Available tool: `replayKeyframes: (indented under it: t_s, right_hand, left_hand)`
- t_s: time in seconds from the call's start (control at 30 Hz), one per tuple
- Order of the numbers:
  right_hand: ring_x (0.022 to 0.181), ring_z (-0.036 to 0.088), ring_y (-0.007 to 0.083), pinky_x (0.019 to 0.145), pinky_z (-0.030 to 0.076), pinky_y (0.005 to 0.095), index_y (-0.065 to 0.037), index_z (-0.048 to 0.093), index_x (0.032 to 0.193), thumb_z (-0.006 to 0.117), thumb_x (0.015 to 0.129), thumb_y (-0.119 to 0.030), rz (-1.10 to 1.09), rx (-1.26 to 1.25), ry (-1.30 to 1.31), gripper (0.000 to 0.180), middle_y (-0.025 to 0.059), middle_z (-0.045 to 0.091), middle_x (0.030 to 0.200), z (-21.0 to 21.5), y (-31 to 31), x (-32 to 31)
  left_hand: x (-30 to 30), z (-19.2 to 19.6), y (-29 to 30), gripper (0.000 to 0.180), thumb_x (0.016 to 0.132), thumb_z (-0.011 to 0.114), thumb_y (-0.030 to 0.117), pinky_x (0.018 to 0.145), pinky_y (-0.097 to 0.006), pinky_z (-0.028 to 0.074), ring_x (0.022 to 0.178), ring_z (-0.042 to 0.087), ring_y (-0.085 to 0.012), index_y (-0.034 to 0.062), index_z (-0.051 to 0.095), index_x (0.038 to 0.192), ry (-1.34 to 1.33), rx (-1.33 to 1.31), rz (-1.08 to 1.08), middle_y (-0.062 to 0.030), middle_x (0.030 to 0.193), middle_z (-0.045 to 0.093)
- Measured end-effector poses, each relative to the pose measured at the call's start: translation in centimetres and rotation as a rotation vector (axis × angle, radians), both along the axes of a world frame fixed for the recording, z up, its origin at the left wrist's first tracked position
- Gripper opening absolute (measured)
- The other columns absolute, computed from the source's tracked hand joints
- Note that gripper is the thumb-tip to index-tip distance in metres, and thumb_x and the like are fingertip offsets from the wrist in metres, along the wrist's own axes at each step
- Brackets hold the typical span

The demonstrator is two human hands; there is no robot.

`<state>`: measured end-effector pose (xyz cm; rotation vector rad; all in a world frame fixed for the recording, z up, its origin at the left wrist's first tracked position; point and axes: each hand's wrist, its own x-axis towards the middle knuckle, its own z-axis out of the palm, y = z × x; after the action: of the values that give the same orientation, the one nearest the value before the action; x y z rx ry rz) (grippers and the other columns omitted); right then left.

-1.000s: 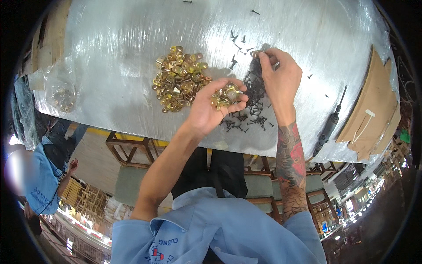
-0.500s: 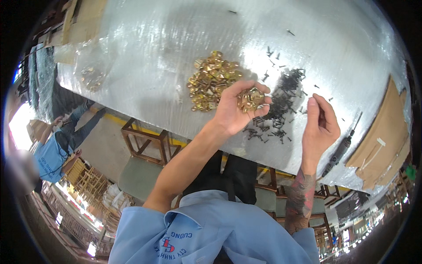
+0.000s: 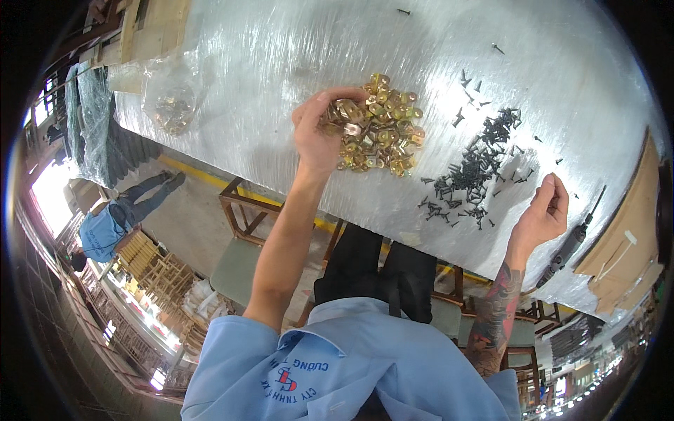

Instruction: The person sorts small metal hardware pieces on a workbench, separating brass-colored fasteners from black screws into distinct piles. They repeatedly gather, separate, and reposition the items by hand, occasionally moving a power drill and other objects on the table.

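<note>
the pile of brass brackets [image 3: 379,133] sits mid tabletop [image 3: 267,63], and the left hand [image 3: 324,130] is curled into its left edge, fingers closed around a few pieces. right next to it is a scatter of black screws [image 3: 477,172]. the right hand [image 3: 544,210] hovers at the near edge beside the screws, fingers loosely bent, can't tell if it's pinching anything. a clear bag of brackets [image 3: 174,105] lies far left.

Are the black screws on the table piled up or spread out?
Mostly spread out: the black screws lie in a loose, thin band on the plastic-covered table, with strays scattered around.
</note>
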<state>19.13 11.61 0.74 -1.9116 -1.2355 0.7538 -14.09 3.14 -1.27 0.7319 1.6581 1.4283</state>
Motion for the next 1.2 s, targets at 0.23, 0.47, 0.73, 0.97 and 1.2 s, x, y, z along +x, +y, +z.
replayKeyframes:
  t_s: [0.23,0.47,0.73,0.97,1.2]
  right_hand:
    - [0.083,0.062,0.0112,0.074,0.051,0.0253,0.005,0.07,0.109,0.067,0.097,-0.016,-0.086,0.005,0.003,0.024,0.0076,0.071,0.096,-0.5,-0.1,0.1]
    - [0.08,0.062,0.0104,0.071,0.051,0.0256,0.005,0.071,0.106,0.069,0.095,-0.014,0.001,0.091,-0.069,0.022,0.0071,0.071,0.092,-1.0,-0.9,-0.8]
    - [0.06,0.058,0.0087,0.054,0.045,0.0231,0.001,0.072,0.094,0.074,0.086,-0.003,0.582,0.099,0.164,0.009,0.0056,0.068,0.074,2.5,-3.6,-10.4]
    - [0.06,0.062,0.0129,0.055,0.049,0.0259,0.0,0.072,0.095,0.074,0.085,-0.004,0.593,-0.121,0.215,0.011,0.0089,0.068,0.077,2.6,-4.6,-12.9]
    - [0.062,0.063,0.0177,0.057,0.049,0.0293,-0.001,0.073,0.1,0.071,0.089,-0.007,0.844,-0.279,0.164,0.013,0.0124,0.071,0.08,1.7,-5.2,-16.4]
  left_hand:
    - [0.8,0.1,0.1,0.052,0.098,0.036,0.026,0.093,-0.04,0.052,0.099,0.069,-0.0325,-0.0149,0.067,0.104,-0.363,0.072,0.206,-0.0254,0.1,0.071]
    - [0.3,0.2,-0.1,0.039,0.094,0.05,0.021,0.094,-0.041,0.052,0.103,0.068,-0.0324,-0.011,0.066,0.11,-0.336,0.102,0.148,-0.0242,0.109,0.07]
    - [1.6,-0.5,-1.4,0.043,0.075,0.075,0.001,0.096,-0.041,0.05,0.124,0.056,-0.0328,0.0071,0.069,0.117,0.619,-0.065,-0.324,-0.0141,0.132,0.057]
    - [1.1,-1.6,-2.5,0.036,0.086,0.063,-0.009,0.099,-0.042,0.049,0.125,0.055,-0.0348,0.0037,0.067,0.12,0.659,0.014,-0.273,-0.0169,0.135,0.056]
    - [1.1,-3.3,-3.5,0.028,0.093,0.054,-0.007,0.098,-0.039,0.05,0.119,0.06,-0.0329,-0.0018,0.065,0.119,0.7,0.1,-0.06,-0.0194,0.132,0.06]
